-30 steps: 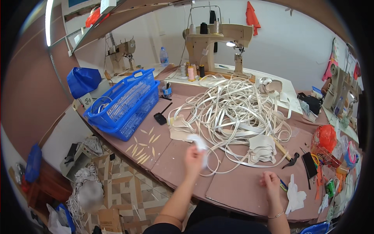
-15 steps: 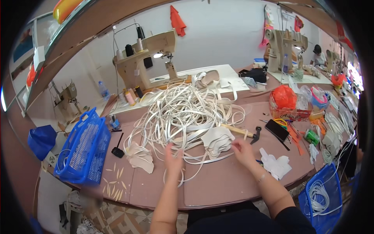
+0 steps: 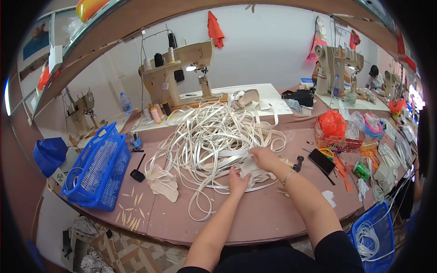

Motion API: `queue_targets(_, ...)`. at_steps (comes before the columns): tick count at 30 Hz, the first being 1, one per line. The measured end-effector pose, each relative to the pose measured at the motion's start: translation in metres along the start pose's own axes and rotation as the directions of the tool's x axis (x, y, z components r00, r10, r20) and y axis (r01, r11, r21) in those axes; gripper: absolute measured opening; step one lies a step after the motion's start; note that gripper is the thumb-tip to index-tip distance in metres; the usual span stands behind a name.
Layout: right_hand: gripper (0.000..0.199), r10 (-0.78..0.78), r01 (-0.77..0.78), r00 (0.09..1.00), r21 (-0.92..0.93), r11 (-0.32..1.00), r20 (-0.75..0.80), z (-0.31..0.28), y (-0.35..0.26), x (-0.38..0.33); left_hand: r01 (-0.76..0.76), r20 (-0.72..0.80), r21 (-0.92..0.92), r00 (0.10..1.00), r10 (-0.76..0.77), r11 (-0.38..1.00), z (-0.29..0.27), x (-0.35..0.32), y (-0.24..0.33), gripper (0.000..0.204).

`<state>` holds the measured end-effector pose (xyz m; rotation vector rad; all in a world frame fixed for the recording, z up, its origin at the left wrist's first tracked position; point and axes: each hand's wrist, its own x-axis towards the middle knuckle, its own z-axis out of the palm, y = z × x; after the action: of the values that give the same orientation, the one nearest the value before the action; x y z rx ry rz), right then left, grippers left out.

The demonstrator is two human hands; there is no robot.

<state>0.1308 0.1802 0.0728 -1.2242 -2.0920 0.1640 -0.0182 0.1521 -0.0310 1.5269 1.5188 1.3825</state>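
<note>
A small stack of beige, wavy-edged cut pieces lies at the front right of a big tangled heap of white strips. My left hand grips the stack's left edge, thumb and fingers closed on it. Over its upper edge my right hand is bent down, fingertips closed on the pieces and partly hidden. Another stack of beige pieces rests left of the heap. Just right of my right hand shows a hammer's dark head; my hand and forearm cover most of its handle.
A blue basket stands at left, beside small pale slivers. At right lie a black phone, a green can and a box with a red bag. Behind the heap stands a sewing machine. A second blue basket sits low right.
Both hands have come together on the right-hand stack: my left moved right from beside the strips, my right moved left and farther over it. My right forearm now covers most of the white pieces.
</note>
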Motion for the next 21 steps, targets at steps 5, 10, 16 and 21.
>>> queue_targets(5,0.017,0.356,-0.345,0.756,0.128,0.930,-0.549,-0.040,0.045,0.010,0.044,0.062,0.101,0.997,-0.050,0.994,-0.002,-0.002,0.009,0.074)
queue_targets(10,0.022,0.575,-0.502,0.585,0.301,0.811,-0.572,-0.054,0.086,-0.002,-0.188,0.097,0.353,0.982,0.164,0.917,-0.007,-0.014,0.007,0.064)
queue_targets(16,0.023,0.484,-0.411,0.708,0.257,0.875,-0.515,-0.052,0.049,-0.014,-0.649,0.113,0.414,0.732,0.671,0.638,0.006,-0.032,0.105,0.066)
queue_targets(21,0.025,0.546,-0.479,0.730,0.261,0.838,-0.411,-0.067,0.012,-0.009,-0.273,0.296,0.417,0.942,0.155,0.867,0.021,-0.021,0.121,0.074)
